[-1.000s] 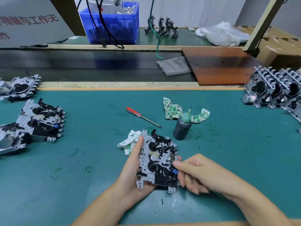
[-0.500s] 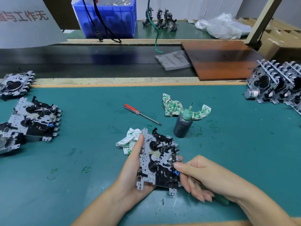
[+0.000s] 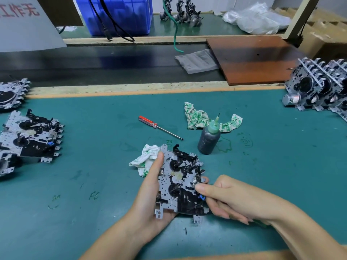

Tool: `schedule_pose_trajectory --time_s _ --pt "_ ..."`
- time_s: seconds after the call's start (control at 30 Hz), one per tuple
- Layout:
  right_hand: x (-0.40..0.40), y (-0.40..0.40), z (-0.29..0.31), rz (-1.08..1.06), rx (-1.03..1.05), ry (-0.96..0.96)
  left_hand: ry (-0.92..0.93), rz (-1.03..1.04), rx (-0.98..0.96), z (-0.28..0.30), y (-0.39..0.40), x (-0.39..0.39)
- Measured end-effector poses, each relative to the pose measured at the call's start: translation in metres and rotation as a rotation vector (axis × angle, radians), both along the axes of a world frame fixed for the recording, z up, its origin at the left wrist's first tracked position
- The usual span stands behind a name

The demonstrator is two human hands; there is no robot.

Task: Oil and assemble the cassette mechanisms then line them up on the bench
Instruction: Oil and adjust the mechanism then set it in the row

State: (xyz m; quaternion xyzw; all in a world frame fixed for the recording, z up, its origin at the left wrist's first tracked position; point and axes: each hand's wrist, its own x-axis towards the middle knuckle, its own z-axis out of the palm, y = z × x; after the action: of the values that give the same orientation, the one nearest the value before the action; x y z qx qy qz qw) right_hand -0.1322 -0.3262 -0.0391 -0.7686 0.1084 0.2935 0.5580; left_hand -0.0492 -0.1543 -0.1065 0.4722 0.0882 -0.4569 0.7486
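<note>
A cassette mechanism, a grey metal plate with black parts, lies tilted in my left hand, whose thumb is on its left edge. My right hand is at the mechanism's right edge. Its thumb presses beside a small metal roller and its fingers are curled. The end of a green tool sticks out under those fingers. A dark oil bottle with a green nozzle stands upright just behind the mechanism. Other mechanisms lie flat at the left, and a row stands on edge at the right.
A red-handled screwdriver lies on the green mat. One patterned rag is behind the bottle and another is by my left thumb. A dark conveyor belt, a brown board and a blue bin are beyond the mat.
My right hand's thumb has shifted slightly along the mechanism's right edge, and the green tool's end has come into sight under that hand. My left hand still holds the mechanism.
</note>
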Motion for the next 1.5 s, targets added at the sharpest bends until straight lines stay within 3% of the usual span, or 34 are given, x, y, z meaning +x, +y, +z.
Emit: schedule_pose_trajectory --time_s 0.3,0.47,0.67,0.73,0.87,1.03,1.27,1.5 --pt "0.003 -0.007 0.000 0.120 -0.075 -0.012 -0.013 -0.018 0.022 0.007 -0.001 -0.003" --pt "0.002 -0.010 -0.004 0.106 0.053 -0.053 0.094 -0.117 -0.196 0.026 -0.003 -0.005" --pt "-0.013 -0.026 -0.008 -0.238 0.488 -0.086 0.160 -0.126 -0.302 0.029 0.004 -0.005" --pt "-0.015 -0.030 -0.010 -0.351 0.525 -0.120 0.183 -0.086 -0.347 0.032 0.002 -0.006" --pt "-0.013 -0.032 -0.009 -0.486 0.503 -0.152 0.200 -0.023 -0.431 0.033 -0.002 -0.009" --pt "-0.014 -0.029 -0.012 -0.509 0.508 -0.146 0.162 -0.027 -0.419 0.034 -0.003 -0.012" --pt "-0.015 -0.023 -0.009 -0.371 0.438 -0.162 0.116 -0.107 -0.319 0.029 -0.001 -0.010" --pt "-0.015 0.005 -0.005 -0.176 0.192 -0.091 0.048 -0.113 -0.203 0.024 0.000 -0.011"
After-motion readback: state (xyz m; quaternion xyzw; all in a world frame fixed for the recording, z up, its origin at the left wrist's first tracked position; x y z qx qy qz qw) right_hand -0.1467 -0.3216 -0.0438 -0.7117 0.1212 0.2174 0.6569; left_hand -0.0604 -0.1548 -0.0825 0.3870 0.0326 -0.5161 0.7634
